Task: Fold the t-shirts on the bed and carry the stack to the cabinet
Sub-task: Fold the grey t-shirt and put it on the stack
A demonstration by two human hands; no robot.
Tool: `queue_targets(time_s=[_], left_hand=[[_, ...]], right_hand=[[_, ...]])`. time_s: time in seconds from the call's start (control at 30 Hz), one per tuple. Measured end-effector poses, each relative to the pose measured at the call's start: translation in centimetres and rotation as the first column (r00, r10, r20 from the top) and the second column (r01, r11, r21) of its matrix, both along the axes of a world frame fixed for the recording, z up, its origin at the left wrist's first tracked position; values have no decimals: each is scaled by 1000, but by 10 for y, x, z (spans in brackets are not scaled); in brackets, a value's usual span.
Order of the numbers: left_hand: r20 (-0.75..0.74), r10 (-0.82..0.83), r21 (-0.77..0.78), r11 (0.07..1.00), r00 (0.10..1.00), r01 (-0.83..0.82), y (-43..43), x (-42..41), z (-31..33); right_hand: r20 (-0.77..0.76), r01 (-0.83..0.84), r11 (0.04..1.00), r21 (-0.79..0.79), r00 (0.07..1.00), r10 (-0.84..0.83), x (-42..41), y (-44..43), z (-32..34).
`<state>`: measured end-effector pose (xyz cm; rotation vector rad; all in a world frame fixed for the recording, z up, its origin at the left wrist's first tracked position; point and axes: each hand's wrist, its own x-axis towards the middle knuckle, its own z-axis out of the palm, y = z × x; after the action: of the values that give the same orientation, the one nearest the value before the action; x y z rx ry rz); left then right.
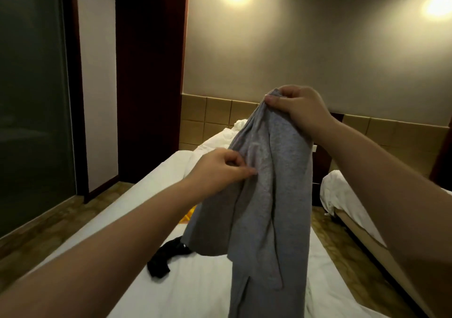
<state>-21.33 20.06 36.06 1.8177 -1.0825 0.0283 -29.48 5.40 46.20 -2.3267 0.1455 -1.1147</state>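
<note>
A good chunk of the bed (200,290) is blocked by the grey shirt (269,195), which is hung over it, its hem cut off at 6 o'clock. The shirt's top is bunched and gripped tight in the right hand (298,108) at about 1 o'clock, so everything dangles below that fist. A fold on its left edge is pinched by the left hand (220,169). A black garment (166,256) at 7 o'clock is half tucked behind the shirt, and a yellow scrap (187,216) is barely seen.
</note>
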Motion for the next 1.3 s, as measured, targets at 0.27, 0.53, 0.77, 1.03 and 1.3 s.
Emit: queue_targets(time_s=[0.27, 0.53, 0.77, 1.03, 1.3], left_hand=[[-14, 88, -101, 991, 996, -89, -26, 2, -50], [36, 47, -127, 991, 998, -42, -42, 14, -50], [-111, -49, 22, 998, 993, 52, -56, 12, -82], [-224, -86, 75, 992, 971, 105, -44, 3, -119], [-287, -112, 49, 990, 951, 131, -44, -1, -161]], right_hand=[[-11, 57, 998, -19, 998, -58, -6, -6, -5], [-27, 73, 997, -36, 997, -74, -12, -20, -10], [-65, 84, 996, -4, 994, -84, -15, -34, -22], [-34, 147, 989, 29, 989, -146, -21, -46, -37], [-32, 180, 983, 35, 983, -179, -26, -53, -41]])
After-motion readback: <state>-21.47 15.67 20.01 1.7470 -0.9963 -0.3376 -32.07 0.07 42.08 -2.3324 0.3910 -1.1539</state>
